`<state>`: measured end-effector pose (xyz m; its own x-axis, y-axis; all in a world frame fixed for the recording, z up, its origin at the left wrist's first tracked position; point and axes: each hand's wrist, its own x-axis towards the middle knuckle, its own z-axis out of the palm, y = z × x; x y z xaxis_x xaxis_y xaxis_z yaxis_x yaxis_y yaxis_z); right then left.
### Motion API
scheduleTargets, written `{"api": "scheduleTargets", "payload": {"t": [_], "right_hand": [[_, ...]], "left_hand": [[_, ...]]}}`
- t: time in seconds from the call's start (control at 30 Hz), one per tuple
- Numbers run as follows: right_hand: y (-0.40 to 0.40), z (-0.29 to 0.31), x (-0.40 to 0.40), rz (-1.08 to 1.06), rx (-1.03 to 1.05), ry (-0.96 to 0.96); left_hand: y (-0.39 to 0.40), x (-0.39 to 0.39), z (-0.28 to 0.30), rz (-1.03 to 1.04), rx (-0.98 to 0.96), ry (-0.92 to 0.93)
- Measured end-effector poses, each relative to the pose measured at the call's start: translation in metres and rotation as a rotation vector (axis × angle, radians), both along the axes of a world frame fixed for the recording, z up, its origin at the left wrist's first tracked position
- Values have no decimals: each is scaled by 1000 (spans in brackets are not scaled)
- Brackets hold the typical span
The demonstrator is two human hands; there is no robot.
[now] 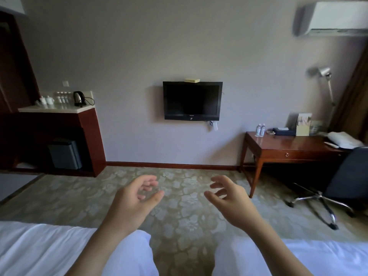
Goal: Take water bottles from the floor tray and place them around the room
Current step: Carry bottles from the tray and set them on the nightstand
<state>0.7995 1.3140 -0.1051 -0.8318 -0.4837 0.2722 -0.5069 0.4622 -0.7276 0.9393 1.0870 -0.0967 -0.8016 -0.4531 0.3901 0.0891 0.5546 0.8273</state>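
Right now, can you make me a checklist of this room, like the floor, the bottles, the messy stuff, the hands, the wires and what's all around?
Surface: patterned carpet; no floor tray in view.
Job's things: two bottles stand on the desk; small bottles on the counter, too small to tell more.
Clutter: tissue box, card stand and folded towel on the desk; kettle and cups on the counter.
Hands: left hand and right hand hold nothing, fingers loosely curled.
Cables: kettle cord; wires under the TV.
Surroundings: beds, chair, lamp, air conditioner.
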Motion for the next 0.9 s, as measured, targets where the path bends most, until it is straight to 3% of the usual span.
{"api": "scheduleTargets", "payload": {"t": [0.4,0.9], "right_hand": [[-139,45,-214,-107,-49,82],[-255,25,-494,-45,-140,-1]], "left_hand": [[-145,-236,38,-122,-34,66],[-267,-498,27,-63,-49,2]]}}
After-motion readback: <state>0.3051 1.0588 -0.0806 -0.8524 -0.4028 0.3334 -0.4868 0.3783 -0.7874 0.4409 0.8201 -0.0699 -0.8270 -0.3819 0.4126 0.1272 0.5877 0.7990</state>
